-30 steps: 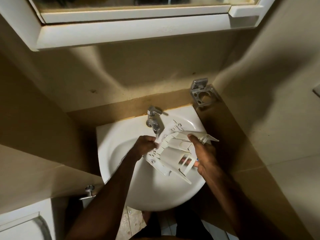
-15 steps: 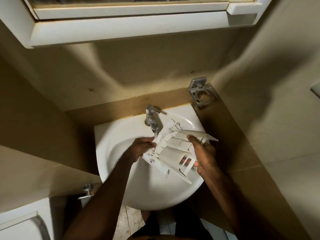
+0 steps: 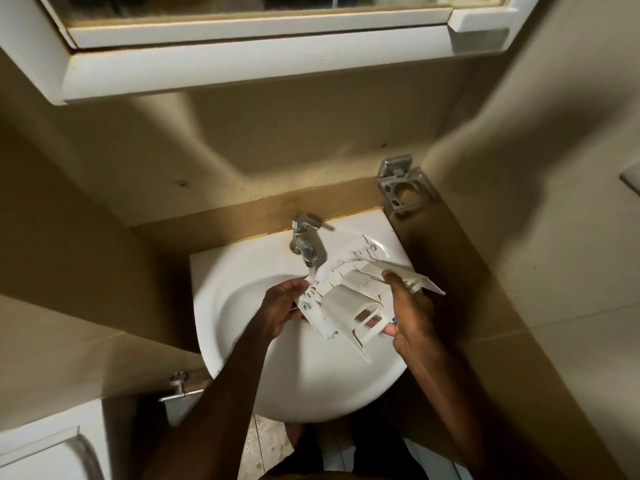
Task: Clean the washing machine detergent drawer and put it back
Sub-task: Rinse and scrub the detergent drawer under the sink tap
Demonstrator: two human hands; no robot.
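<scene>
Detergent drawer (image 3: 349,299) gripped by fingers of both hands, over white sink (image 3: 242,271), beige-walled bathroom

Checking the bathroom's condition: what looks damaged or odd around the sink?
Brownish staining rings the tap base and the sink back edge. The wall toothbrush holder hangs tilted.
</scene>
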